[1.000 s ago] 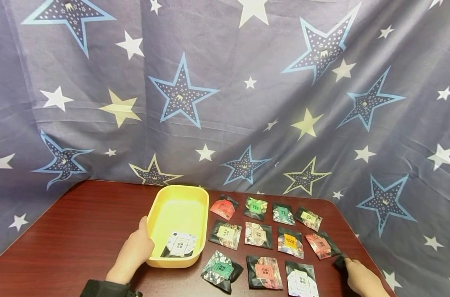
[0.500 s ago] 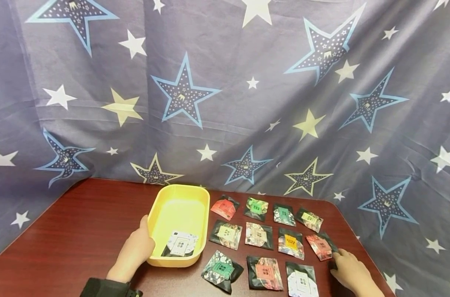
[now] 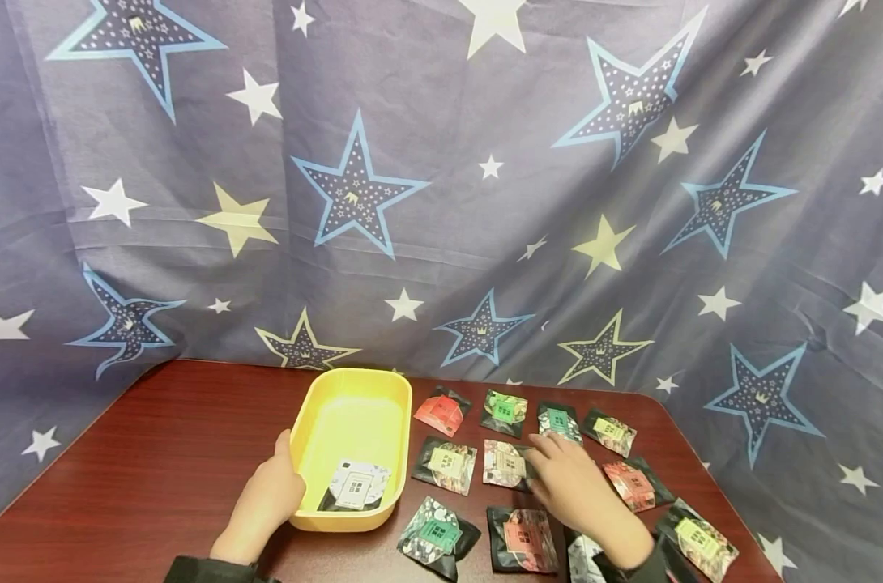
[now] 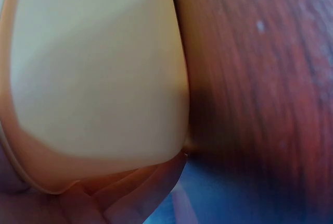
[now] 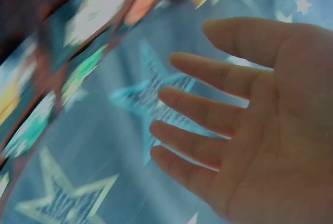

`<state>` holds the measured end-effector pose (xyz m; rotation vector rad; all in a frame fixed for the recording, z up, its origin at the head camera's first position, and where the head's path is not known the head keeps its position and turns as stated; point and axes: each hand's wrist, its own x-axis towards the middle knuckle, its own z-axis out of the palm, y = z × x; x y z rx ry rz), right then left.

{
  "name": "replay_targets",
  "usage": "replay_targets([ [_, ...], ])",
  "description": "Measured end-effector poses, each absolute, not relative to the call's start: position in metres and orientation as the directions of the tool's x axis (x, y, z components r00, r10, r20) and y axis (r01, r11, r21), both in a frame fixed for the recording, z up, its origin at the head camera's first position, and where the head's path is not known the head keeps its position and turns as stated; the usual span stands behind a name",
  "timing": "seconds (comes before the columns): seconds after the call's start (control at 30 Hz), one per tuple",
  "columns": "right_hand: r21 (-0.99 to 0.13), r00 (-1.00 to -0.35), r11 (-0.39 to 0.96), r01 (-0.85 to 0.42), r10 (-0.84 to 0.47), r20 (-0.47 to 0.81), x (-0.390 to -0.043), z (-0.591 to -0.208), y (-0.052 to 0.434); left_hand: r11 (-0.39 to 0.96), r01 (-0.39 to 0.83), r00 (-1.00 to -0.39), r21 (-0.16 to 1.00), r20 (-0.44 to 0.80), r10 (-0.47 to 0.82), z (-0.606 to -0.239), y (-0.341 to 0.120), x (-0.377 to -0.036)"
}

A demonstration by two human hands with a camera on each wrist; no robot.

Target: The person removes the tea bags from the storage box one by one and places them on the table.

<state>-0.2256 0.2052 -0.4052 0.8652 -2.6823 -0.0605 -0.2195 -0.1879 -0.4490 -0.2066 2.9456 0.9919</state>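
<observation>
My left hand (image 3: 265,490) grips the left side of a yellow plastic tray (image 3: 300,421), thumb along the rim. In the left wrist view its fingers (image 4: 140,193) curl against the tray's pale wall (image 4: 104,78). One white-and-black sachet (image 3: 356,486) lies inside the tray at its near end. My right hand (image 3: 573,490) is over the sachets, fingers spread and straight in the right wrist view, with nothing in them. It partly hides a cream-labelled sachet (image 3: 505,463) and a white sachet (image 3: 584,559). A yellow-labelled sachet (image 3: 699,538) lies at the front right, beyond the right sleeve.
Rows of small sachets cover the right of the red-brown table, among them a red one (image 3: 441,410), a green-labelled one (image 3: 504,411) and a coral one (image 3: 523,538). Bare tabletop (image 3: 157,470) lies left of the tray. A star-patterned curtain (image 3: 441,202) hangs behind.
My right hand has let go of the yellow-labelled sachet, now lying at the front right, and has moved left over the middle rows. My left hand keeps its hold on the tray.
</observation>
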Motion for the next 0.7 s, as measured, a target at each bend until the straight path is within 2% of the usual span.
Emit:
replay_targets([
  [0.23,0.079,-0.706,0.721,-0.688,-0.691,0.152,-0.230,-0.394,0.141,0.794,-0.136,-0.990,0.593,-0.061,-0.124,-0.449,-0.189,-0.221],
  [0.5,0.110,-0.594,0.615,-0.781,-0.785,0.173,-0.237,-0.392,0.081,0.786,-0.146,-0.989,0.600,-0.076,-0.126,-0.449,-0.188,-0.221],
  [0.7,0.151,-0.554,0.578,-0.802,-0.815,0.173,-0.239,-0.394,0.049,0.790,-0.151,-0.988,0.594,-0.075,-0.133,-0.449,-0.189,-0.221],
])
